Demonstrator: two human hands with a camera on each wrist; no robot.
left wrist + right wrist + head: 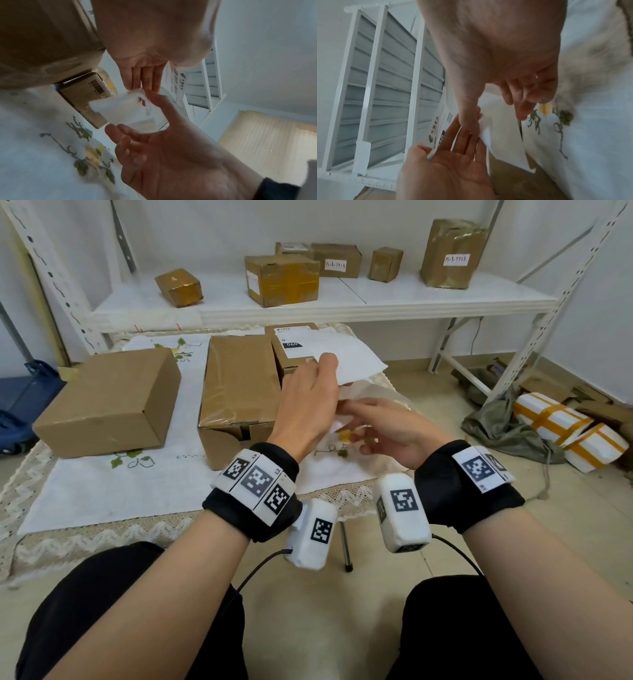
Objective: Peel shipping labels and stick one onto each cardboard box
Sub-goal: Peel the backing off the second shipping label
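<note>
On the embroidered cloth (102, 494) stand a plain cardboard box (109, 402) at the left, a taped box (239, 381) in the middle, and behind it a small box (291, 361) with a printed label on top. Right of the middle box, my left hand (308, 402) pinches a white shipping label (352, 357) between thumb and straight fingers (142, 75). The label's print (178, 81) shows behind those fingers. My right hand (387, 429) reaches in from the right, its thumb (469, 116) and fingers on a blank white backing sheet (120, 108), which hangs between both hands.
A white metal shelf (342, 302) behind the table carries several taped boxes. White parcels with orange tape (565, 426) and a green bag lie on the floor at the right. A blue crate (20, 405) stands at the left. My knees are at the table's near edge.
</note>
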